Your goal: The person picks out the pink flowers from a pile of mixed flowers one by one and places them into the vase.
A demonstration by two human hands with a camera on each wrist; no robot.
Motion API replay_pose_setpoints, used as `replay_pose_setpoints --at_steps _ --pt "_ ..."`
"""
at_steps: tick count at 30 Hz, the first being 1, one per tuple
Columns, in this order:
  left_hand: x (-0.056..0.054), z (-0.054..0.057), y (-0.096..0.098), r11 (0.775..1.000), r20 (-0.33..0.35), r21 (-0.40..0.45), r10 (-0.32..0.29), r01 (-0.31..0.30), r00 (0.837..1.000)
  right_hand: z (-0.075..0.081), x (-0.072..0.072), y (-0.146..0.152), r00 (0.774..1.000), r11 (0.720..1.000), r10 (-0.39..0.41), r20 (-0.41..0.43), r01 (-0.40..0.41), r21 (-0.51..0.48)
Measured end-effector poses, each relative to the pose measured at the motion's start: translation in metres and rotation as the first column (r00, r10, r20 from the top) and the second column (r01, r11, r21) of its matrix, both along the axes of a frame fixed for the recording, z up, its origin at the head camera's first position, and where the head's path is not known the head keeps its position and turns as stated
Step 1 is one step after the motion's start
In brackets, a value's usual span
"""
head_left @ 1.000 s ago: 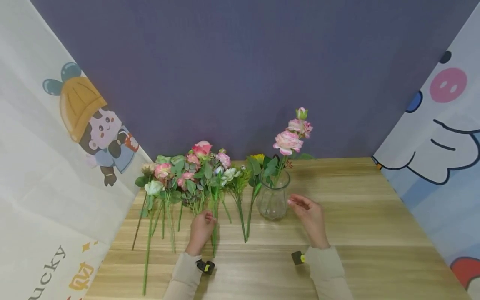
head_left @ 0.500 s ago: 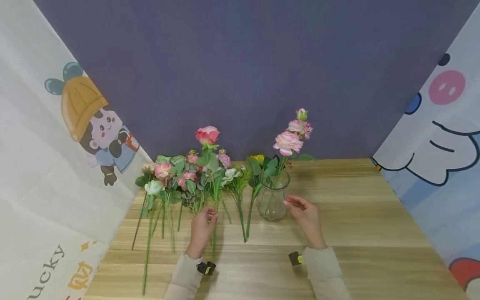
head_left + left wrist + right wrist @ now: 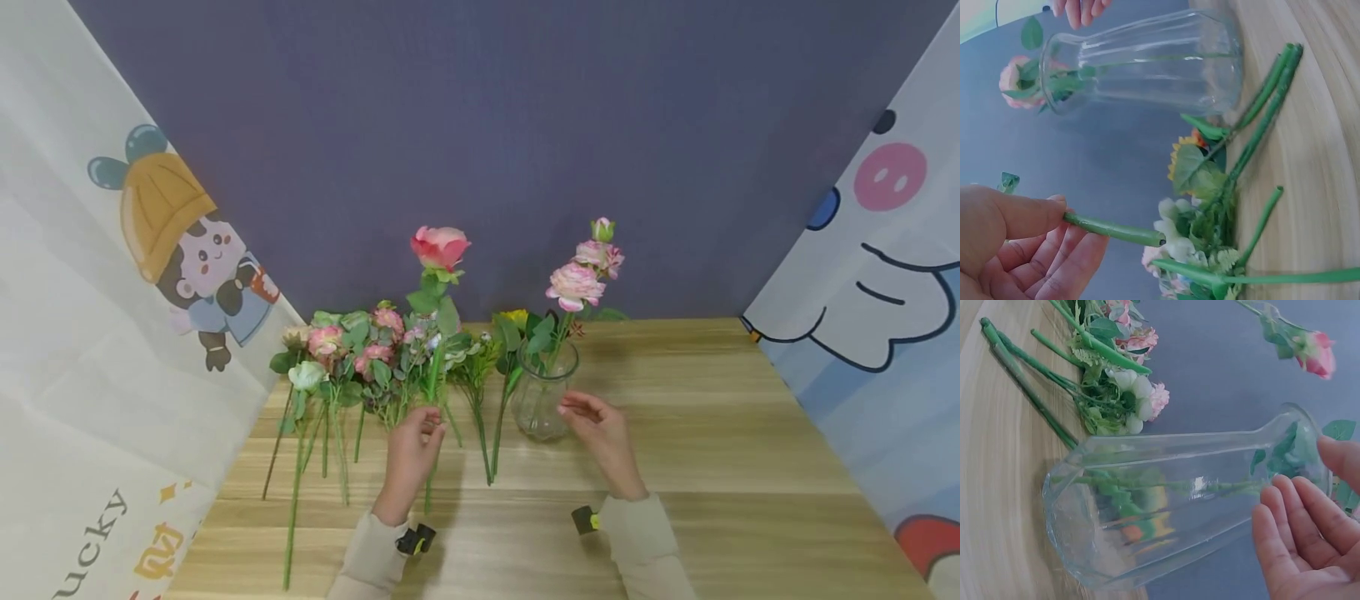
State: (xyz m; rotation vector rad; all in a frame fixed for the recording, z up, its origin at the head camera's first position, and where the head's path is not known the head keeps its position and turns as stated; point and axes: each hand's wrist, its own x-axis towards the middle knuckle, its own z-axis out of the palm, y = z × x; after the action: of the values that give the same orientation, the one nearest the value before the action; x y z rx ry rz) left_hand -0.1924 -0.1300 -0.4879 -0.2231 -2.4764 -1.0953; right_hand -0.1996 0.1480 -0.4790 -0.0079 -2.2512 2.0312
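Observation:
My left hand (image 3: pixel 408 458) pinches the green stem (image 3: pixel 1119 231) of a pink rose (image 3: pixel 439 248) between thumb and fingers. The rose stands upright above the other flowers, and its cut stem end shows in the left wrist view. A clear glass vase (image 3: pixel 536 412) is on the table to the right, holding one stem of pale pink flowers (image 3: pixel 576 285). Beside the vase's right side is my right hand (image 3: pixel 603 437), its fingers loosely bent with nothing in them. In the right wrist view those fingers (image 3: pixel 1279 531) are near the glass; I cannot tell whether they touch it.
Several artificial flowers lie in a row on the wooden table (image 3: pixel 712 467), including a white rose (image 3: pixel 307 376), pink blooms (image 3: pixel 326 341) and a yellow flower (image 3: pixel 517 317) behind the vase. A dark panel (image 3: pixel 480 150) backs the table. Printed curtains (image 3: pixel 885 267) flank it.
The left hand has raised the pink rose from among the lying flowers and moved it right, toward the vase. The right hand has shifted slightly left, closer to the vase.

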Motion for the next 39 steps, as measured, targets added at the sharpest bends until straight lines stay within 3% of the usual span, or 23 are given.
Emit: replay_pose_setpoints --at_steps 12,22,33,39 --pt "0.009 0.007 0.020 0.992 -0.034 0.026 -0.122 0.123 0.992 0.004 -0.002 -0.018 0.993 0.995 0.092 -0.074 -0.095 -0.032" --pt "0.019 0.013 0.038 0.981 -0.046 -0.037 -0.191 0.189 0.981 0.021 0.000 -0.042 0.984 0.987 0.147 -0.104 -0.154 -0.054" --pt "0.021 0.011 0.053 0.963 -0.072 -0.078 -0.265 0.259 0.962 0.027 -0.003 -0.057 0.966 0.980 0.141 -0.217 -0.168 -0.110" --pt "0.022 0.008 0.057 0.956 -0.057 -0.083 -0.286 0.281 0.956 0.031 -0.002 -0.058 0.979 0.979 0.072 -0.190 -0.106 -0.176"
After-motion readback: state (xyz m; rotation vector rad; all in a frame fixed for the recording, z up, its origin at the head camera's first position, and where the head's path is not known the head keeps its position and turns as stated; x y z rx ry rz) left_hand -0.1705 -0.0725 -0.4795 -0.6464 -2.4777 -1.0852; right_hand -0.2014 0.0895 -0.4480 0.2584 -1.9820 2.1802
